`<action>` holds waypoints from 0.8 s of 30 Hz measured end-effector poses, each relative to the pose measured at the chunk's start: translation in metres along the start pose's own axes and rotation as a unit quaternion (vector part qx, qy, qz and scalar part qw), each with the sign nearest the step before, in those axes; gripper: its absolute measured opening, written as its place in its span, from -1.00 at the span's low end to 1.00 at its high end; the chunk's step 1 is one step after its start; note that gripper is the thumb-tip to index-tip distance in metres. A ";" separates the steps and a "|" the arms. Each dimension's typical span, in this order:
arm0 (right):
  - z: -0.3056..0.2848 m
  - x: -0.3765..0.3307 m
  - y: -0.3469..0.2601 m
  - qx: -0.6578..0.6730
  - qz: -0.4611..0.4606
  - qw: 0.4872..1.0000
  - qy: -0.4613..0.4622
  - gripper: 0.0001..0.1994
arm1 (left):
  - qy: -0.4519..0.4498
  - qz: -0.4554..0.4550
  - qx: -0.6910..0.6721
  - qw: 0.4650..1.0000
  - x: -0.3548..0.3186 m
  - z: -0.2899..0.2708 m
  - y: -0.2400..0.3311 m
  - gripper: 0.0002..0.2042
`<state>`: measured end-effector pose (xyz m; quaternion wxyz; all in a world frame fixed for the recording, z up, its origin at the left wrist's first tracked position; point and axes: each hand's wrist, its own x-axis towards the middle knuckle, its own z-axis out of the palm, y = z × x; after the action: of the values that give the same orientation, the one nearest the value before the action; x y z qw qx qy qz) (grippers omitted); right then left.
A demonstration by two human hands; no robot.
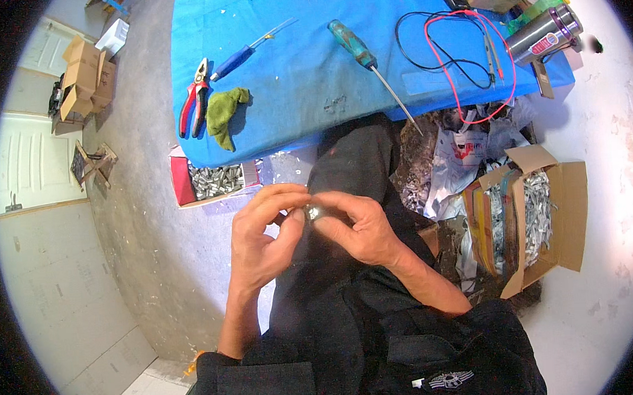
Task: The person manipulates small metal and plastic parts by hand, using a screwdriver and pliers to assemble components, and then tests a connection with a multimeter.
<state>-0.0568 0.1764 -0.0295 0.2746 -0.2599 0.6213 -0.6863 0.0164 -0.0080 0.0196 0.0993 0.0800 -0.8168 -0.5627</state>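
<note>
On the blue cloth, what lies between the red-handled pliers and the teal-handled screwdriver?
In the head view, a blue-handled screwdriver and a crumpled green rag lie between the pliers and the teal-handled screwdriver.

Both hands meet over the lap, the left hand [265, 232] and right hand [354, 224] pinching a small metal part [311, 213] between fingertips. At twelve o'clock the blue table [303, 76] edge blocks forward travel, with a long screwdriver [370, 62] overhanging it at one o'clock. At eleven o'clock a red tray of metal pieces [215, 180] sits low. At three o'clock an open cardboard box [536, 214] and plastic bags [458, 165] crowd the floor. From eight to ten o'clock bare concrete floor [155, 263] leaves open passage.
</note>
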 end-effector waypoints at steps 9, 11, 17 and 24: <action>0.004 -0.005 0.012 0.121 0.032 0.992 0.035 -0.66 | 0.040 0.032 0.029 0.998 -0.015 0.018 0.004 -0.71; 0.005 -0.006 0.009 0.125 0.038 0.990 0.043 -0.66 | 0.038 0.066 0.094 0.993 -0.018 0.019 0.000 -0.67; 0.002 -0.012 0.011 0.102 0.043 0.993 0.046 -0.67 | 0.058 0.083 0.126 0.987 -0.026 0.027 0.001 -0.65; 0.002 -0.011 0.004 0.080 0.046 0.996 0.014 -0.66 | 0.069 0.027 0.047 0.996 -0.018 0.021 0.008 -0.84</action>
<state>-0.0470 0.1820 -0.0338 0.3175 -0.1984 0.5792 -0.7241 0.0280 0.0179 0.0184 0.1663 0.1009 -0.8355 -0.5140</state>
